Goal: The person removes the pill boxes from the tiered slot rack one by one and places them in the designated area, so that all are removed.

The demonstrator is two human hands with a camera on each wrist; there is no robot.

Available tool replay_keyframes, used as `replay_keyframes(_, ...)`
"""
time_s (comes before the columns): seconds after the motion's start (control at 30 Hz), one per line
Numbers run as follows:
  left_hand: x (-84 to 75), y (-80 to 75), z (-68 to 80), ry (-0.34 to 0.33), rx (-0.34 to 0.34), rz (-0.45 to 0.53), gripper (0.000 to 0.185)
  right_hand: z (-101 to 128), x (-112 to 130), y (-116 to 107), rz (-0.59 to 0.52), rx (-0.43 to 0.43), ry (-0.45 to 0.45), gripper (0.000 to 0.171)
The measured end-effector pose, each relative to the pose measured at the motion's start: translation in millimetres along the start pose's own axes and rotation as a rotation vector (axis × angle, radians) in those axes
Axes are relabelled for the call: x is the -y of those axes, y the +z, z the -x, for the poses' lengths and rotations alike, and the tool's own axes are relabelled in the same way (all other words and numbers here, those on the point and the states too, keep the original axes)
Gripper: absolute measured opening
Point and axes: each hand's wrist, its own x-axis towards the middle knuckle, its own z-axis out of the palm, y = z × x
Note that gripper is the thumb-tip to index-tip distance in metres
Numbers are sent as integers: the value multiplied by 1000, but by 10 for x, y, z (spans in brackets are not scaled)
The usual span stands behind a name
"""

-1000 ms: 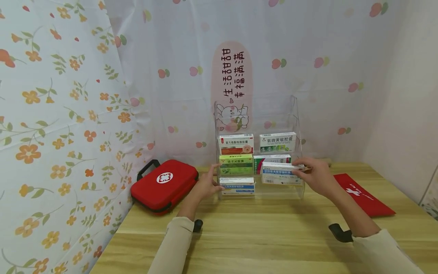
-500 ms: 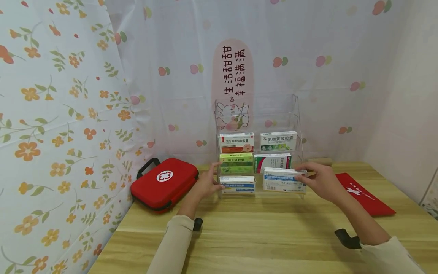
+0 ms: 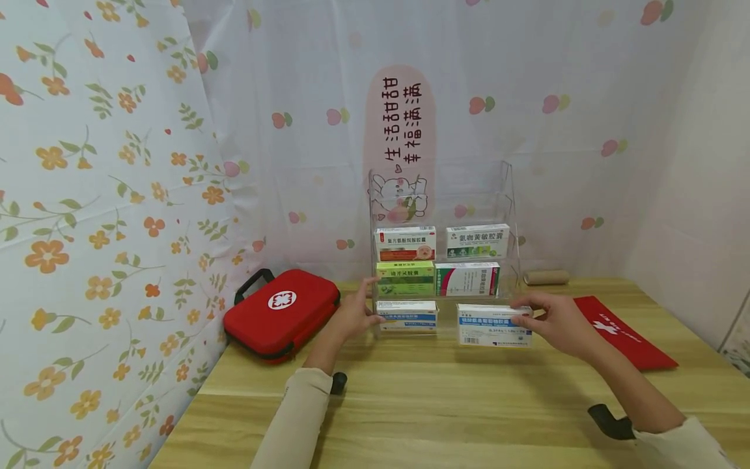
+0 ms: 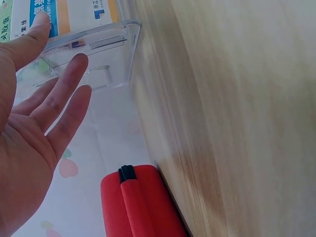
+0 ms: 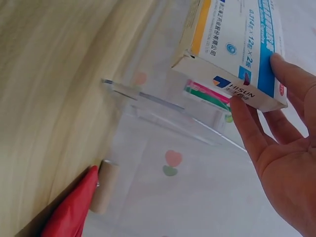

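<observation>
White-and-blue medicine carton, marked HISUN, pinched by right hand just in front of clear acrylic tiered rack — five cartons inside. Left hand, fingers straight, touches rack's left side. Red first-aid case left; red pouch, cardboard tube right.

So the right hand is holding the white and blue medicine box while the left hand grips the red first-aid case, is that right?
Not quite: the left hand rests with straight fingers against the clear display rack, apart from the red first-aid case, as the head view shows. The right hand does hold the white and blue medicine box.
</observation>
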Motion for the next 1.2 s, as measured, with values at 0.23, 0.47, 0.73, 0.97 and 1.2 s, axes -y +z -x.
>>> replay_keyframes(0.23,-1,-1,-4,-3,10,-5,92,44,-83,44,13,76,70,26)
replay_keyframes(0.47,-6,1,-18,-23,13,-4,92,55,-192,97,-13,111,79,22)
replay_keyframes(0.73,16,16,-26,-21,14,15,94,83,-322,145,-20,164,55,23)
replay_keyframes(0.97,28,33,-15,-11,3,0,93,88,-392,170,-40,197,56,27)
replay_keyframes(1.2,18,37,-12,-18,13,6,93,80,-421,207,-30,206,87,31)
